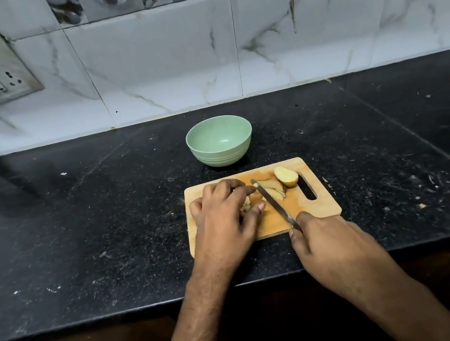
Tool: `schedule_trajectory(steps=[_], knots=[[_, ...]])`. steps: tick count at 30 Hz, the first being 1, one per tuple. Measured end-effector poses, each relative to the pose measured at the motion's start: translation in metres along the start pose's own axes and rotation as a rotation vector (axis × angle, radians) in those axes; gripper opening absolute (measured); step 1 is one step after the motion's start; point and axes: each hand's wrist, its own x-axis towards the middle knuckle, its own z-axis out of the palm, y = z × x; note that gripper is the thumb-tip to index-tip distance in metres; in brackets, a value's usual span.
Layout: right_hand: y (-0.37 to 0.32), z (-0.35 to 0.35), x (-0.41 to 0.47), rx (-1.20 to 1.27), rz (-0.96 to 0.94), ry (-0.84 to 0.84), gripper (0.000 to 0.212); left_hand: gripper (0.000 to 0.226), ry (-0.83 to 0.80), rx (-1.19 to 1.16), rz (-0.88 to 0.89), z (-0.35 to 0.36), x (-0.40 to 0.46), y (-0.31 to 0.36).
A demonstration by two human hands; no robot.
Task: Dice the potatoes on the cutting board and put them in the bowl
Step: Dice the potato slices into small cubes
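Two hands work the wooden cutting board (317,208): left hand (225,214) fingers curled over a potato piece (245,205), right hand (327,239) gripping the knife (273,202) handle. Slices (272,189) and a half potato (286,176) lie beside the blade (the green bowl (222,153) beyond holds nothing). The left thumb sits near the edge; a slip could nick it.

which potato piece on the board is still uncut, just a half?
The potato half at the board's far right, beside the handle slot. It sits intact with skin on; the others by the knife are thin slices.
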Motion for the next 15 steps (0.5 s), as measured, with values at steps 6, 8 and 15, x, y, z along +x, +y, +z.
schedule_trajectory(steps=[6, 8, 15], knots=[[0.02, -0.01, -0.018, -0.025, 0.048, -0.04, 0.023, 0.027, -0.068, 0.16, 0.036, 0.012, 0.008, 0.017], [0.026, -0.009, -0.024, -0.033, 0.062, -0.047, 0.022, 0.027, -0.069, 0.182, 0.004, 0.016, 0.014, 0.023], [0.032, -0.008, -0.035, -0.023, 0.038, -0.031, 0.02, 0.02, -0.071, 0.238, -0.129, 0.028, 0.033, 0.036]])
